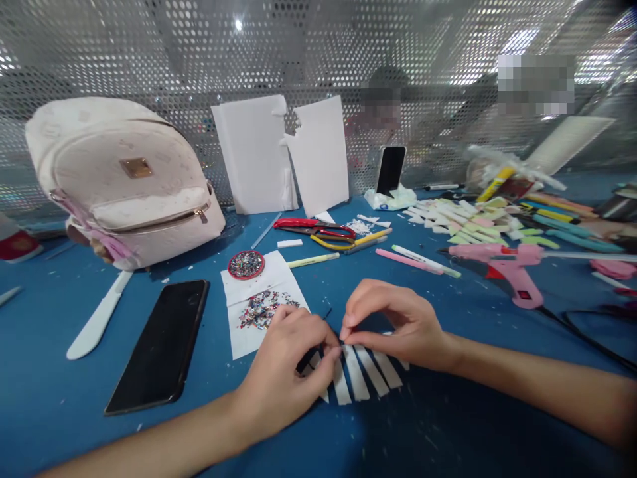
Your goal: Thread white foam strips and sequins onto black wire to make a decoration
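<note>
Our left hand (283,372) and right hand (398,325) pinch thin white paper strips (371,372) at their joined end, likely light, flimsy, easily creased.

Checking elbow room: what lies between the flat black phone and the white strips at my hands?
In the head view, a white paper sheet strewn with glitter lies between phone and strips.

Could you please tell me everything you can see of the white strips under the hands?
The strips are flat and white, like paper or thin foam. About five show, fanned out on the blue table, their top ends meeting where the left hand and right hand pinch them. The left hand partly covers the leftmost ones, and the right hand overlaps the rightmost.
</note>
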Demonstrator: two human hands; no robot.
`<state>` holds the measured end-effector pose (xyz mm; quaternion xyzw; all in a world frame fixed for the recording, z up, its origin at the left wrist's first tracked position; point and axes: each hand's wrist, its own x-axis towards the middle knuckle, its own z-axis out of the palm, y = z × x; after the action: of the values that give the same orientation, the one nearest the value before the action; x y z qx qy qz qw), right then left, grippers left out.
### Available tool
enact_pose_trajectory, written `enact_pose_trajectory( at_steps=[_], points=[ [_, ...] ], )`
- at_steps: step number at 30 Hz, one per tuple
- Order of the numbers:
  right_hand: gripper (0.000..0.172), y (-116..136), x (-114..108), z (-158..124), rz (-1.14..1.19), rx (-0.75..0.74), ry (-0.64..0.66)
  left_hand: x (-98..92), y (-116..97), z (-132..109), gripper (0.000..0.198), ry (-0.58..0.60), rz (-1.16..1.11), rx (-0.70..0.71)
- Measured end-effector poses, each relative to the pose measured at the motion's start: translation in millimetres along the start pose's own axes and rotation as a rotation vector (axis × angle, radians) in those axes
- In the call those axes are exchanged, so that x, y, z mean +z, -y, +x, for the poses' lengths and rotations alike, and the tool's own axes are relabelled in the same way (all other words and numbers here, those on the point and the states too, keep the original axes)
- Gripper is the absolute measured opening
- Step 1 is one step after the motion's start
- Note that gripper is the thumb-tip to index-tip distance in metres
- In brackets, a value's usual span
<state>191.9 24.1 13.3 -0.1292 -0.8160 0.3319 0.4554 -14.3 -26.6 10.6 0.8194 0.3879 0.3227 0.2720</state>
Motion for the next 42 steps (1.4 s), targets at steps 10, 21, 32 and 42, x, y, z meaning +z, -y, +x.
enact_pose_trajectory(
  at_steps=[10,21,32,42],
  points=[
    [0.026,10.5,-5.7,11.0,0.177,0.176,0.170,3.2,-0.5,-1.8,0.015,0.017,0.085,0.074],
    [0.024,-18.7,1.3,52.9,0.129,0.454,0.321,9.3,-0.9,-11.7,0.013,0.040,0.371,0.509],
    [0.021,-45.0,21.1,73.7,-0.158,0.395,0.398,10.3,1.3,-12.5,0.014,0.058,0.405,0.549],
    [0.023,-36.5,14.7,73.9,-0.318,0.398,0.480,10.2,1.3,-11.2,0.014,0.058,0.401,0.558]
  ],
)
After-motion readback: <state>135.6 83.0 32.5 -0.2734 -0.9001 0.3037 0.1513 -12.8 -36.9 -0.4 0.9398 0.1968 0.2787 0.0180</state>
